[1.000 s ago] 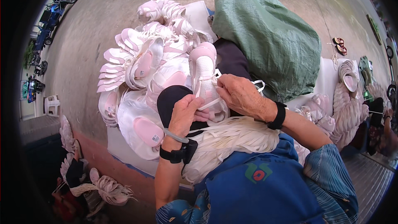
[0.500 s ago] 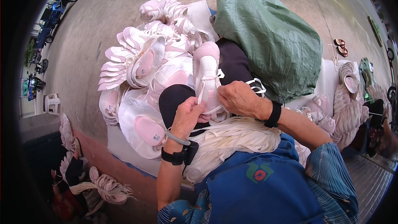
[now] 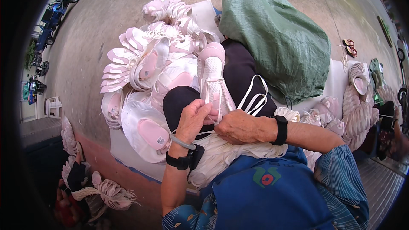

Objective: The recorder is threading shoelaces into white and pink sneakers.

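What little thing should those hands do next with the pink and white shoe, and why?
Perhaps the right hand should gently draw the white lace snug: its fingertips seem to pinch that lace at the shoe's near end, while the left hand appears to steady the shoe's side.

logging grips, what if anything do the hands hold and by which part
Left hand holds the shoe upper by its near left side; right hand apparently pinches a lace.

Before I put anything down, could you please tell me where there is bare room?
Bare concrete shows between the white chair and the pile of uppers, with a narrower strip between the green sack and the sandals. The black-clad lap is crowded: left hand, right hand, shoe upper and heaped laces.
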Tool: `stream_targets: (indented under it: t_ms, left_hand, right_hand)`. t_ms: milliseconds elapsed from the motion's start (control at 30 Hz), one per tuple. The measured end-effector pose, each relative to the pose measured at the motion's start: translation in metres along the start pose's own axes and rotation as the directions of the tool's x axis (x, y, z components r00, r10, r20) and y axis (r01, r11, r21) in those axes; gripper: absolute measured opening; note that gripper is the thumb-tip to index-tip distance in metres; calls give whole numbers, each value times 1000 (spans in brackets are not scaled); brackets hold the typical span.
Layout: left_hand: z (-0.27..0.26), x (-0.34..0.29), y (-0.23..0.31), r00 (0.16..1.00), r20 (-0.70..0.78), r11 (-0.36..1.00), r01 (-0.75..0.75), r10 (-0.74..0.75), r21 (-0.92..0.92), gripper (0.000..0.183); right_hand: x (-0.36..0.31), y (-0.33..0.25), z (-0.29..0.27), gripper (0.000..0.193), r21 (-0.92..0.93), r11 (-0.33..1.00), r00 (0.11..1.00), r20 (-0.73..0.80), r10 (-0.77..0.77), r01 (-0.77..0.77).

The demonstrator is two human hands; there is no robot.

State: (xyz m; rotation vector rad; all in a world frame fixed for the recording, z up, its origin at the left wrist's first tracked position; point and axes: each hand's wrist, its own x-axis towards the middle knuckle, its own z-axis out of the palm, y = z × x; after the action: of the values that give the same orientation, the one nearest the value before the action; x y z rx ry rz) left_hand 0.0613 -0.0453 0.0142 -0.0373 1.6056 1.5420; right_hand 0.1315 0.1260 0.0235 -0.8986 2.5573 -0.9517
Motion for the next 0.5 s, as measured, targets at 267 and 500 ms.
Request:
stream_targets:
  t_ms: [267,500]
  left_hand:
    - [4,5,1,999,24,997,28,-30,77,25]
    - [7,5,-2,999,31,995,40,-43,92,26]
  right_hand:
    - [0,-2,2,19,39,997,996,62,-70,67]
    - [-2,54,-52,15,191,907,851,-318,418,-375]
